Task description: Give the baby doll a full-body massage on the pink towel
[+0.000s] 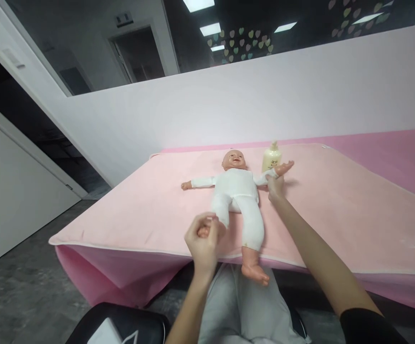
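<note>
A baby doll (236,186) in a white cloth body lies on its back, its head toward the wall and its arms spread. My right hand (276,188) is closed around the doll's arm on the right side, near the wrist, with the doll's hand pointing out beyond it. In front of the doll's foot on the left, my left hand (203,239) has its fingers curled to the thumb; whether anything is pinched there is hidden. The doll's other foot (253,272) hangs over the table's front edge. Just behind the gripped arm stands a pale yellow pump bottle (271,156).
A light pink blanket (150,210) covers the table, over a darker pink cloth (400,157). Behind it rises a white wall (207,110) with a window above. A black chair seat (121,322) with a white object on it is at lower left.
</note>
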